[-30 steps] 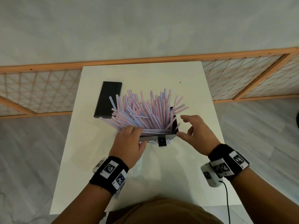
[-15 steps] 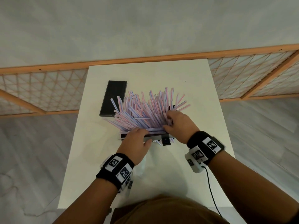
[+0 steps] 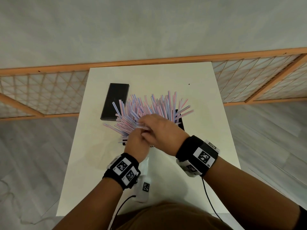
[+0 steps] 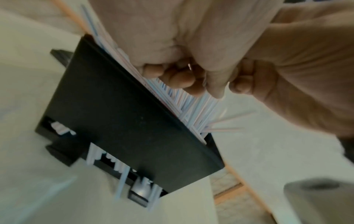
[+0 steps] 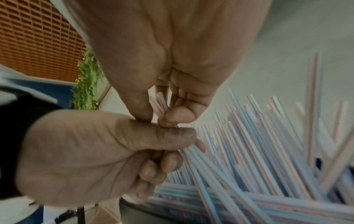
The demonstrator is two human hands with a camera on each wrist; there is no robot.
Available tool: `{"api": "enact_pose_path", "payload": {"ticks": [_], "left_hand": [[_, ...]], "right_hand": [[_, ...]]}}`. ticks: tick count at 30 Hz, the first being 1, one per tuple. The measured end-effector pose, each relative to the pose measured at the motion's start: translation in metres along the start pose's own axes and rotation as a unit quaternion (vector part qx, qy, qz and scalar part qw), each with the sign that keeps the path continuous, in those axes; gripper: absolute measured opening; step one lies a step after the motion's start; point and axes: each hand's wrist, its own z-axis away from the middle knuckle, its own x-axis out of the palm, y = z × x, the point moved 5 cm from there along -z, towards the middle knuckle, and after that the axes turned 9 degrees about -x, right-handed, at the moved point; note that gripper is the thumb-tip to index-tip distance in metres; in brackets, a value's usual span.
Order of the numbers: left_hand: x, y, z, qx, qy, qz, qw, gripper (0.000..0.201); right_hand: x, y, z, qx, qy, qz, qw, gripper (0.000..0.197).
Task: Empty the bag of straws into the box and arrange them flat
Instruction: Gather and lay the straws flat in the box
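A heap of pink and blue striped straws [image 3: 154, 107] stands fanned out and crooked in the black box [image 3: 180, 121] at the middle of the white table [image 3: 199, 138]. My hands meet over the box's near edge. My left hand [image 3: 138, 140] has its fingers curled round a bunch of straws [image 5: 268, 151]. My right hand [image 3: 162, 128] pinches a few straws between thumb and fingertips [image 5: 172, 115]. In the left wrist view the box's front wall [image 4: 124, 121] shows, with straw ends poking out below it. What looks like clear plastic [image 3: 146, 163] lies by my left wrist.
The flat black lid [image 3: 115, 101] lies on the table just left of the box, under some straw tips. A wooden lattice screen [image 3: 49, 95] runs behind the table. Cables hang from both wrists at the near edge.
My right hand has come in from the box's right side onto the straws and joined the left. My left hand has lifted off the front wall and taken hold of straws.
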Motion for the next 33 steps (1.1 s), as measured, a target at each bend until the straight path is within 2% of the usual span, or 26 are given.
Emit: {"api": "enact_pose_path", "payload": {"ticks": [2, 4, 6, 9, 12, 16, 18, 20, 22, 27, 30, 33], "left_hand": [[-0.009, 0.003, 0.001, -0.028, 0.005, 0.075, 0.997, 0.034], [-0.019, 0.001, -0.001, -0.04, 0.022, 0.094, 0.994, 0.038], [-0.029, -0.003, -0.002, -0.048, 0.043, 0.124, 0.99, 0.041], [-0.031, -0.009, -0.001, -0.099, 0.019, 0.265, 0.959, 0.03], [-0.025, -0.011, 0.002, -0.12, -0.007, 0.308, 0.944, 0.026], [-0.032, -0.022, 0.007, -0.121, 0.026, 0.284, 0.951, 0.019], [-0.043, -0.033, 0.01, -0.124, 0.076, 0.255, 0.956, 0.025], [-0.06, -0.04, 0.015, -0.129, 0.147, 0.174, 0.965, 0.033], [-0.073, -0.04, 0.021, -0.128, 0.181, 0.112, 0.969, 0.036], [-0.085, -0.044, 0.029, -0.122, 0.169, -0.025, 0.978, 0.03], [-0.08, -0.044, 0.029, -0.096, 0.145, -0.088, 0.981, 0.028], [-0.07, -0.047, 0.029, -0.081, 0.117, -0.127, 0.982, 0.032]], "right_hand": [[-0.01, -0.006, 0.003, -0.014, 0.04, -0.019, 0.999, 0.049], [-0.021, -0.001, 0.011, -0.005, 0.081, -0.026, 0.996, 0.053], [-0.024, 0.011, 0.018, 0.013, 0.076, 0.005, 0.997, 0.052], [-0.011, 0.027, 0.021, 0.013, 0.021, 0.035, 0.999, 0.041], [0.004, 0.035, 0.018, 0.005, -0.005, 0.064, 0.998, 0.022], [0.02, 0.052, 0.014, 0.006, -0.051, 0.155, 0.987, 0.021], [0.024, 0.06, 0.014, 0.013, -0.074, 0.172, 0.982, 0.021], [0.025, 0.064, 0.014, 0.034, -0.103, 0.176, 0.978, 0.021], [0.024, 0.066, 0.014, 0.059, -0.119, 0.177, 0.975, 0.023], [0.022, 0.054, 0.01, 0.043, -0.093, 0.149, 0.983, 0.035], [0.034, 0.051, 0.006, 0.051, -0.158, 0.128, 0.978, 0.045], [0.046, 0.058, 0.001, 0.087, -0.239, 0.143, 0.957, 0.049]]}}
